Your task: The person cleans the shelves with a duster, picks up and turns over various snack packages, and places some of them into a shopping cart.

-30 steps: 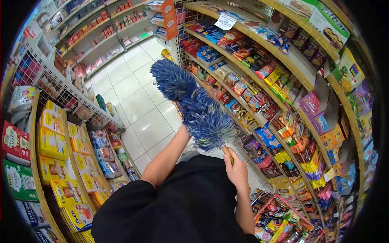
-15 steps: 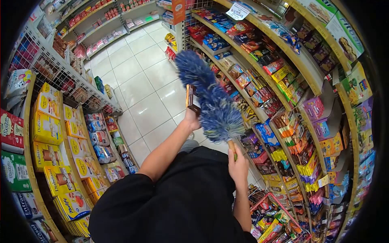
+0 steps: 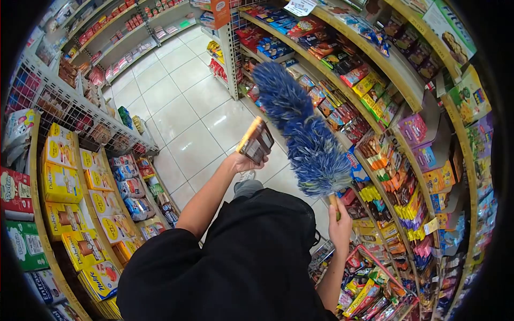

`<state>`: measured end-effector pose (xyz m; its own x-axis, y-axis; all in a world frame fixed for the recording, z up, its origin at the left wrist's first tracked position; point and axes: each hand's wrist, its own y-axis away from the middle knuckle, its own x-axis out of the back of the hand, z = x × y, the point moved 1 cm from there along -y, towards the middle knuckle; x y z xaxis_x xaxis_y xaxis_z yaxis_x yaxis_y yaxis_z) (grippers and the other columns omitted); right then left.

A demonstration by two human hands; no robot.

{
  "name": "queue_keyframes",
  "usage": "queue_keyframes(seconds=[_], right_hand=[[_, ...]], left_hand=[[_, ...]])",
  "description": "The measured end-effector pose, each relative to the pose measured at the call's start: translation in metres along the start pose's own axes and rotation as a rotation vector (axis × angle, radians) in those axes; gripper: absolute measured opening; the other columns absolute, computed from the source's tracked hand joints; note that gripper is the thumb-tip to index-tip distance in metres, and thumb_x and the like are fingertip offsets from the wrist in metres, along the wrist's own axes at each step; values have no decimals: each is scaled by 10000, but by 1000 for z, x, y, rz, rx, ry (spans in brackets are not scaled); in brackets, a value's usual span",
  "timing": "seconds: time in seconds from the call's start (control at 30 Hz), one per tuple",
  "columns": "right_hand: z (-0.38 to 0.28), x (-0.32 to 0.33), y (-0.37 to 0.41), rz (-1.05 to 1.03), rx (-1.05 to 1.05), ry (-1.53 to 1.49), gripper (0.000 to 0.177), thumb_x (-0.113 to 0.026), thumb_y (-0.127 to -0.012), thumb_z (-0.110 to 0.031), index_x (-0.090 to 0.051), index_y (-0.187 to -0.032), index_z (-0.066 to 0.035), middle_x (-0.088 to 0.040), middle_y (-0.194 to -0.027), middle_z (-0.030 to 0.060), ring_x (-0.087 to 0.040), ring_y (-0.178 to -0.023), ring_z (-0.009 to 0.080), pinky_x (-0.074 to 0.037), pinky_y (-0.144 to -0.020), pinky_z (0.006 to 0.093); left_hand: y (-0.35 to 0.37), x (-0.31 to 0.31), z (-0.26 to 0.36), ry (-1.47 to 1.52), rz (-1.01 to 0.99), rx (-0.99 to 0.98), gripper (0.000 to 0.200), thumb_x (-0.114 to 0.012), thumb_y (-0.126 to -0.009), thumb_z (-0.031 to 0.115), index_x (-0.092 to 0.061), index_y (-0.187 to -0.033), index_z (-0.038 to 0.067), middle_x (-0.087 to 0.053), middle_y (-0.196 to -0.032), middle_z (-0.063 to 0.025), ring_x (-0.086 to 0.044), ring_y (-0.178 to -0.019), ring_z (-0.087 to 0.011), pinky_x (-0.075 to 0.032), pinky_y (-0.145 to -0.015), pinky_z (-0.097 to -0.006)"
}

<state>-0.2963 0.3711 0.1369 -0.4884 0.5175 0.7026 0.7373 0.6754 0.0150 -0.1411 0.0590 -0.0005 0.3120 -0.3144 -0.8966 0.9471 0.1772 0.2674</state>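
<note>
A small brown box with an orange side is in my left hand, held out over the aisle floor. Its printed panel faces up and right; the contents cannot be made out. My right hand is wrapped round the light handle of a fluffy blue duster. The duster slants up and to the left from that hand, its head in front of the snack shelves. A gap lies between the duster and the box.
On the right, curved shelves hold packed snacks. A red-rimmed basket of snack packets stands low beside my right arm. Yellow boxes line the left shelves. White floor tiles run ahead toward the back shelves.
The duster has moved right, away from the box. My left hand has turned and tilted the box, so its printed panel shows more. The view has shifted slightly.
</note>
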Motion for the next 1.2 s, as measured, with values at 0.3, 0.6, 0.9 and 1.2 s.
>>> queue_keyframes(seconds=[0.3, 0.6, 0.9, 1.2], right_hand=[[10, 0, -24, -207, -29, 279, 366, -544, -857, -386, -613, -1117, -137, -632, -805, 215, -616, -789, 375, -478, -689, 417], [44, -4, 36, -141, -226, 137, 385, -534, -849, -432, -629, -1096, -153, -640, -812, 190, -616, -772, 378, -487, -702, 424], [90, 4, 196, 456, -683, 137, 325, -619, -811, -395, -651, -965, -110, -630, -708, 145, -617, -645, 327, -475, -578, 390], [168, 41, 323, 1053, -1072, 635, 238, -671, -777, -331, -677, -909, -132, -620, -723, 121, -598, -640, 293, -456, -566, 391]], left_hand=[[-8, 6, -10, -523, 288, 206, 412, -590, -858, 417, -555, -1083, 73, -595, -925, -54, -576, -763, -148, -485, -650, -293], [-32, 94, -18, 70, 564, -318, 341, -652, -809, 357, -552, -1031, 119, -598, -944, -34, -579, -867, -168, -483, -768, -335], [-31, 107, -25, -67, 816, 69, 339, -637, -821, 374, -577, -1062, 144, -634, -955, -18, -600, -813, -192, -487, -709, -330], [-106, -3, -104, -521, 557, 392, 273, -632, -839, 322, -552, -1057, 177, -629, -993, 15, -604, -865, -163, -487, -729, -322]])
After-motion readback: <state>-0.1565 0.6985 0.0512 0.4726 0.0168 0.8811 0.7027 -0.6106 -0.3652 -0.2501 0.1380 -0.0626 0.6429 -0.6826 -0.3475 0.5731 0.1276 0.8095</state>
